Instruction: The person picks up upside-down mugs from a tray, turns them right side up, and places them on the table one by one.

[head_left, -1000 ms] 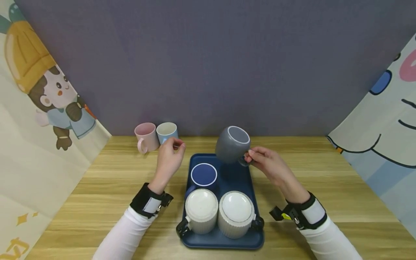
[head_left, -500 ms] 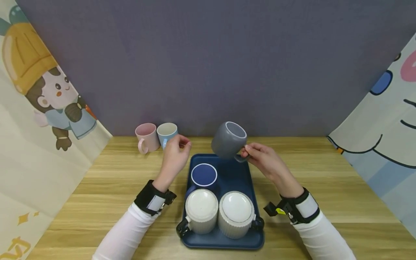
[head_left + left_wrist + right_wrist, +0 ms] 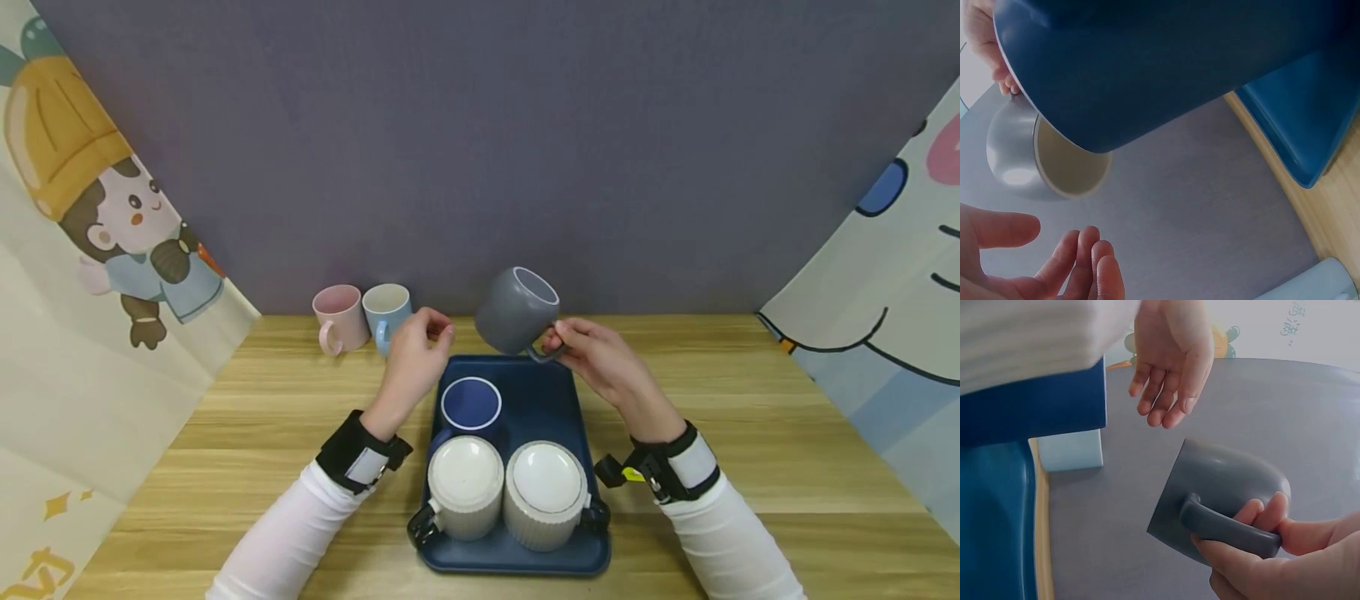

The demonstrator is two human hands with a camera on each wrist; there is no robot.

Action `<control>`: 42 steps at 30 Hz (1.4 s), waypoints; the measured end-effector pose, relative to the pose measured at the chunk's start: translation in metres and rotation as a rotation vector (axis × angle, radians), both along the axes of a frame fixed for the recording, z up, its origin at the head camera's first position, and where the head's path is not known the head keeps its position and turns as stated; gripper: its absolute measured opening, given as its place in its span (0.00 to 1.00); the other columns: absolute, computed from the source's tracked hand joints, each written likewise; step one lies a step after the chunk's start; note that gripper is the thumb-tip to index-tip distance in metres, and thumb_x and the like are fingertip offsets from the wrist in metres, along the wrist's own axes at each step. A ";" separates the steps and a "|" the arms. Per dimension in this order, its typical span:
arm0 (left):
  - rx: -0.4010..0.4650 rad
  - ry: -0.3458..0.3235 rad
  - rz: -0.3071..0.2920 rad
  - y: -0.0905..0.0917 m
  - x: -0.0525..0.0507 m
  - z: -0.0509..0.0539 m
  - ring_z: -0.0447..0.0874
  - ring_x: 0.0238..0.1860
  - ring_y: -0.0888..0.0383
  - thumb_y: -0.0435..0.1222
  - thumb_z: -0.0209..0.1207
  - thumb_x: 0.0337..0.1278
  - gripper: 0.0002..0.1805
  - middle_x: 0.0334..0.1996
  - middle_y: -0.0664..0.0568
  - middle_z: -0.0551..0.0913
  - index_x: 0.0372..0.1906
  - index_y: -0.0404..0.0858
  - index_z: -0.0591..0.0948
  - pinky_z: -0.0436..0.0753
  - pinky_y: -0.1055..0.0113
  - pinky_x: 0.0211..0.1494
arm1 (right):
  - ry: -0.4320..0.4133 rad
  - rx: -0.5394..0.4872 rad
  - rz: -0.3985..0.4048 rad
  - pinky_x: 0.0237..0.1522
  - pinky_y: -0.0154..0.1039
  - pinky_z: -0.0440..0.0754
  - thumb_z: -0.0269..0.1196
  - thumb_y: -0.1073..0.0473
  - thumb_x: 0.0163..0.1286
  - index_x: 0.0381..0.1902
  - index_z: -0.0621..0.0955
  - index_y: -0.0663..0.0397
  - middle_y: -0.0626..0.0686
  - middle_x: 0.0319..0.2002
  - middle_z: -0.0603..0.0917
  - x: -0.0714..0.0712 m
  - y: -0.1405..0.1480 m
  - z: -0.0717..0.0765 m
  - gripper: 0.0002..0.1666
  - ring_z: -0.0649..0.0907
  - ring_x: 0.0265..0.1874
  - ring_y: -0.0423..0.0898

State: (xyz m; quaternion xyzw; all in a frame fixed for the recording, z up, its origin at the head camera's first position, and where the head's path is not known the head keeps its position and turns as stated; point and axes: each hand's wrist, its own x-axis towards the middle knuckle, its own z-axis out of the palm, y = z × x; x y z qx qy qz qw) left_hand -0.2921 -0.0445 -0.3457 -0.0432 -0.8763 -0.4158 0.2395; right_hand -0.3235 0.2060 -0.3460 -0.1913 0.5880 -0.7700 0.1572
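In the head view a grey mug [image 3: 512, 318] hangs tilted above the far end of the tray, its base facing up and to the right. My right hand [image 3: 600, 362] grips it by the handle, and the right wrist view shows fingers curled round that handle [image 3: 1229, 530]. My left hand [image 3: 415, 354] hovers left of the mug, apart from it, fingers loosely bent with nothing between them. In the left wrist view the mug's pale inside [image 3: 1072, 159] faces toward the left hand [image 3: 1041, 262]. A light blue mug [image 3: 386, 312] stands just behind the left hand.
The dark blue tray [image 3: 536, 396] holds an upside-down navy mug [image 3: 471, 404] and two upside-down ribbed cream mugs, one left [image 3: 465, 487] and one right [image 3: 546, 492], with black handles. A pink mug [image 3: 340, 321] stands upright by the grey back wall [image 3: 480, 150].
My right hand has carried the grey mug up and to the left, tilting it further. The left hand has shifted right, toward the mug.
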 end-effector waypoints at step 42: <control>-0.112 -0.100 -0.131 0.028 0.002 0.020 0.74 0.22 0.59 0.42 0.53 0.66 0.15 0.20 0.53 0.81 0.32 0.40 0.87 0.71 0.68 0.27 | -0.500 -0.447 0.095 0.49 0.37 0.78 0.37 0.63 0.78 0.40 0.67 0.59 0.50 0.31 0.74 -0.008 -0.028 0.025 0.10 0.75 0.36 0.40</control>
